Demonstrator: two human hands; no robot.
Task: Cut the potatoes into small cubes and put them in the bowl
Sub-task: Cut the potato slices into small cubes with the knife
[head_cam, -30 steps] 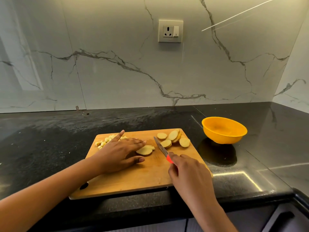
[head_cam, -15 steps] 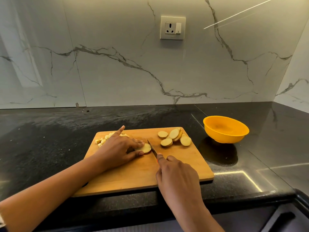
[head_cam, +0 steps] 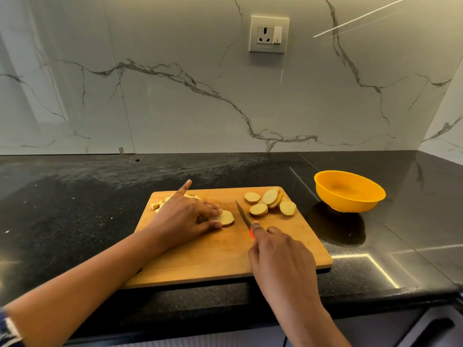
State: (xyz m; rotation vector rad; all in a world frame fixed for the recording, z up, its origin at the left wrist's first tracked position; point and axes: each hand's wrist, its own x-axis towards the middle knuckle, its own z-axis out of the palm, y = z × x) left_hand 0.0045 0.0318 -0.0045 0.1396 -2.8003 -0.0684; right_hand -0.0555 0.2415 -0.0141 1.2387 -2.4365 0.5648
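Potato slice [head_cam: 225, 217] in the middle of the cutting board [head_cam: 213, 261], pinched between the thumb and fingers of the left hand [head_cam: 185, 216], whose forefinger sticks up clear of the work. It may be a small stack rather than one slice; I can't tell.

The right hand [head_cam: 280, 256] is closed round the red handle of the knife [head_cam: 243, 215]. The blade lies just to the right of that slice, not yet on it.

To my eye the step is dicing this piece. I'd want the fingertips tucked back from its right edge before the blade comes down, strips cut first, then a turn and a cross-cut.

More slices [head_cam: 270, 202] wait in a heap at the board's upper right, and a few cubes [head_cam: 156, 205] lie at its upper left, behind the left hand. The orange bowl [head_cam: 349, 191] stands on the bench [head_cam: 75, 196] right of the board, apart from it, with nothing in it that I can see.
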